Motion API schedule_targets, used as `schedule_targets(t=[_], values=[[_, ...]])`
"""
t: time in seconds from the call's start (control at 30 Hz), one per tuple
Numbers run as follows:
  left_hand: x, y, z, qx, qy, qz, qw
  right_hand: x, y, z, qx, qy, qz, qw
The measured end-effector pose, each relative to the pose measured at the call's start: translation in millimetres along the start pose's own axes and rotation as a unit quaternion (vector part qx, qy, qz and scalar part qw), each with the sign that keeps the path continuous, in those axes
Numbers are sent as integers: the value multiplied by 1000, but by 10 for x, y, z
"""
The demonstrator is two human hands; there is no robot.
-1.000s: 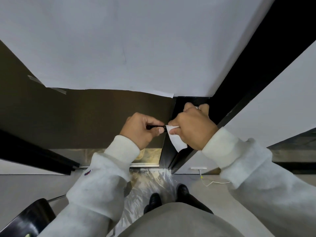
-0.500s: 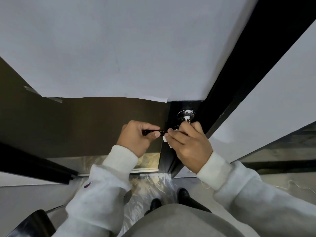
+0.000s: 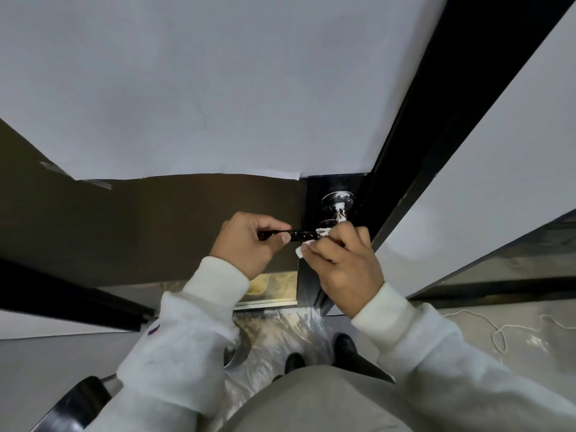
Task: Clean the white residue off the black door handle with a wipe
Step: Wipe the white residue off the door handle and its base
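A black lever door handle [image 3: 304, 234] sticks out leftward from a round base [image 3: 338, 201] on the dark door edge. White residue smears the base and the neck of the handle. My left hand [image 3: 249, 244] pinches the free end of the lever. My right hand [image 3: 346, 263] holds a small white wipe [image 3: 304, 249] pressed against the lever near its neck; most of the wipe is hidden under my fingers.
White paper [image 3: 187, 88] covers the upper door over a brown panel [image 3: 140, 226]. A black door frame [image 3: 436, 120] runs diagonally on the right. Clear plastic sheeting [image 3: 280, 335] lies on the floor by my shoes, a white cord [image 3: 498, 335] to the right, a black chair [image 3: 74, 406] at bottom left.
My right hand has slid down and right along the lever, uncovering the round base and its white residue. The wipe is bunched smaller in my fingers. My left hand keeps its hold.
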State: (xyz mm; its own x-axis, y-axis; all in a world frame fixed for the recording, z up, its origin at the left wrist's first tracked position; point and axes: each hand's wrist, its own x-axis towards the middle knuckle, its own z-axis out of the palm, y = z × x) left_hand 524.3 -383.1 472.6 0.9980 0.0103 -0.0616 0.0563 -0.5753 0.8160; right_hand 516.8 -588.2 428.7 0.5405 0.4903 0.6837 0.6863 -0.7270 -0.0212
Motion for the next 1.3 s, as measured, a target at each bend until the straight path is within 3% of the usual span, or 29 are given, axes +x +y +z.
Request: schedule_targets(t=[0.07, 0.2, 0.43, 0.63, 0.8, 0.97, 1.03, 1.07, 1.17, 1.2, 1.3], values=[[-9, 1, 3, 0, 2, 1, 1000, -64, -43, -44, 12, -2, 8, 1000], [-7, 0, -1, -1, -1, 1, 1000, 76, -86, -95, 56, 66, 63, 994], [30, 25, -24, 7, -16, 0, 1000, -109, -94, 4, 66, 34, 84, 994], [42, 6, -19, -4, -18, -2, 1000, -103, -165, 5, 223, 24, 301, 927], [34, 28, -31, -11, -21, -11, 1000, -229, -184, 59, 106, 59, 233, 965], [29, 72, -37, -14, -22, -20, 999, -122, -299, 99, 139, 110, 247, 953], [20, 77, -30, -12, -20, -23, 999, -134, -340, 133, 209, 109, 328, 915], [15, 71, -26, -14, -20, -24, 999, -146, -355, 118, 266, 104, 394, 873], [15, 52, -25, -14, -15, -25, 999, -72, -401, 57, 481, 100, 591, 639], [21, 47, -24, -13, -14, -25, 1000, -25, -412, 55, 512, 110, 614, 590], [26, 42, -28, -15, -16, -22, 1000, 108, -501, 84, 539, 111, 635, 543]])
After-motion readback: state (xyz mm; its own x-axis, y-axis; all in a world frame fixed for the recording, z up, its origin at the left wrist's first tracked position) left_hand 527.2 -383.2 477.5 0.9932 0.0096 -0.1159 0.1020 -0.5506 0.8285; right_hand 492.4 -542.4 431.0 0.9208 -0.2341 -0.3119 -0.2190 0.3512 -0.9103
